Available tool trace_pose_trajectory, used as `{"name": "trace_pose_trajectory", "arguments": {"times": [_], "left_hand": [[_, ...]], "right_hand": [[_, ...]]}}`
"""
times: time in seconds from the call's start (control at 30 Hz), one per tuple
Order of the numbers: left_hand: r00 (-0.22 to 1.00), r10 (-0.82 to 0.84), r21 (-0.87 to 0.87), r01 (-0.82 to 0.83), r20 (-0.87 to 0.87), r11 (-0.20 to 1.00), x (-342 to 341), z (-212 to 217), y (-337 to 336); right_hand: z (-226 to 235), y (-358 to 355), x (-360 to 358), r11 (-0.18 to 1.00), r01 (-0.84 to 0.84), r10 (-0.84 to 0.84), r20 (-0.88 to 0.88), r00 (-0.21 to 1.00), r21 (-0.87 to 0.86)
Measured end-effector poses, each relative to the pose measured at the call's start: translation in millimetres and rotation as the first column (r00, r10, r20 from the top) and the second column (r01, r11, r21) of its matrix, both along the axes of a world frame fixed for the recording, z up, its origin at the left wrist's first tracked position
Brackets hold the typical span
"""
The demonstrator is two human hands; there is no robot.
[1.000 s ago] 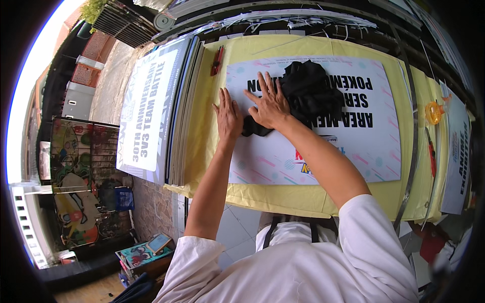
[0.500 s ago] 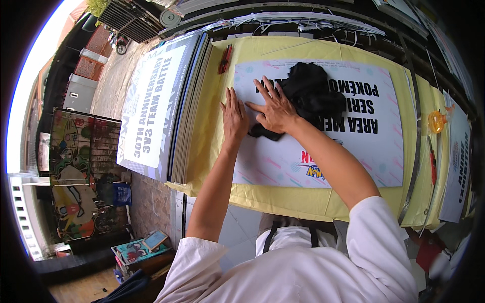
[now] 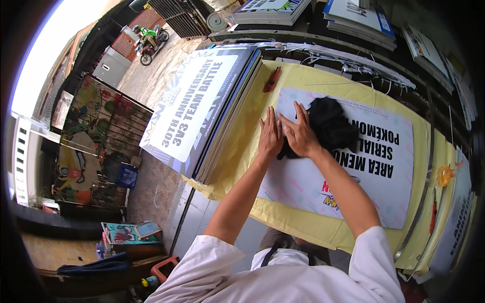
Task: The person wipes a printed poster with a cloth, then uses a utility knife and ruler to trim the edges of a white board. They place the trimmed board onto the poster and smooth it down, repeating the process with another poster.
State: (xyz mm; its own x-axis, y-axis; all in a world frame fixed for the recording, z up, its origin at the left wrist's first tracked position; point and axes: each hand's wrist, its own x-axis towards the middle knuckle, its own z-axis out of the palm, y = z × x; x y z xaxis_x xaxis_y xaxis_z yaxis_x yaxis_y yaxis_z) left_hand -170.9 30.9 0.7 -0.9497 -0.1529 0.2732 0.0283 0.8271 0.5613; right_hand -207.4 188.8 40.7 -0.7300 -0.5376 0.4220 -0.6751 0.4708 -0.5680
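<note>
A white board (image 3: 293, 187) with bold black lettering and pastel marks lies flat on a table covered in yellow sheeting (image 3: 255, 106). Along the board's left edge my left hand (image 3: 271, 135) rests flat, its fingers stretched forward. My right hand (image 3: 301, 134) is spread on the board close beside it, thumb pointing toward the left hand. A crumpled black cloth (image 3: 331, 123) lies on the board, against and partly behind my right hand. Neither hand appears to grip anything.
A thick stack of printed boards (image 3: 184, 111) stands at the left. A red-and-black cutter (image 3: 272, 80) lies near the far edge. At the right are an orange tape roll (image 3: 445, 175), a slim red tool (image 3: 433, 217) and another printed board (image 3: 452, 222). A motorcycle rider (image 3: 147, 40) is outside.
The view has turned, shifting the table right and lower. My hands have come closer together at the board's left edge. A motorcycle rider has appeared outside.
</note>
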Motion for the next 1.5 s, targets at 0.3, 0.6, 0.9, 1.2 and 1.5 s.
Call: {"name": "trace_pose_trajectory", "arguments": {"times": [0.3, 0.6, 0.9, 1.2, 1.5], "left_hand": [[0.985, 0.173, -0.062, -0.171, 0.03, 0.983, 149, 29, 66], [0.969, 0.163, -0.111, -0.144, 0.185, 0.983, 180, 11, 85], [0.973, 0.175, -0.101, -0.161, 0.149, 0.982, 183, 6, 89], [0.982, 0.18, -0.018, -0.179, 0.065, 0.984, 182, 6, 82], [0.979, 0.203, 0.042, -0.202, -0.022, 0.978, 179, 13, 81]], "right_hand": [[-6, 37, 27, 0.875, 0.254, -0.217, -0.134, 0.967, 0.413], [-9, -56, -92, 0.898, 0.216, -0.167, -0.159, 0.973, 0.383], [-5, 22, 60, 0.902, -0.185, 0.195, 0.016, 0.981, 0.391], [-10, 0, 54, 0.935, -0.115, 0.132, -0.03, 0.991, 0.335], [-6, 204, 11, 0.743, 0.508, -0.495, -0.152, 0.855, 0.435]]}}
